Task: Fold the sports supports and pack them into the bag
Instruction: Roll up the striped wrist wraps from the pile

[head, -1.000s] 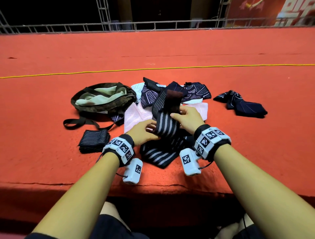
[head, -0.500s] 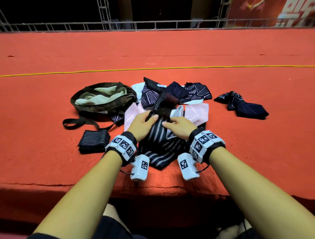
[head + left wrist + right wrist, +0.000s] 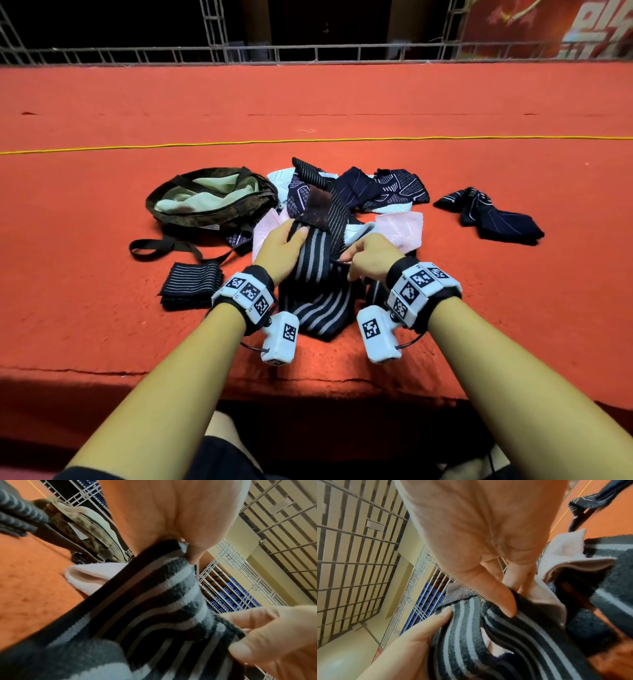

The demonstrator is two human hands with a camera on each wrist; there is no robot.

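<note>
A long black wrap with grey stripes [image 3: 317,263] lies bunched on the red carpet in front of me, its velcro end [image 3: 317,209] lifted. My left hand [image 3: 284,243] pinches its far left edge [image 3: 181,550] between thumb and fingers. My right hand [image 3: 363,258] pinches the right edge of the same striped wrap [image 3: 503,622]. The olive bag [image 3: 209,202] sits open at the left with pale cloth inside. One folded striped wrap [image 3: 191,282] lies flat left of my left wrist. More dark supports [image 3: 376,188] are piled behind the hands.
Pink and white towels [image 3: 400,226] lie under the pile. A separate dark patterned support [image 3: 493,216] rests to the right. The bag's strap [image 3: 161,246] loops toward the folded wrap. A yellow cord [image 3: 308,141] crosses the carpet farther back, and the platform edge [image 3: 102,373] runs near my elbows.
The raised wrap came down toward me and both hands shifted along it. The left hand now holds it near the velcro end; the right hand moved lower on its right edge.
</note>
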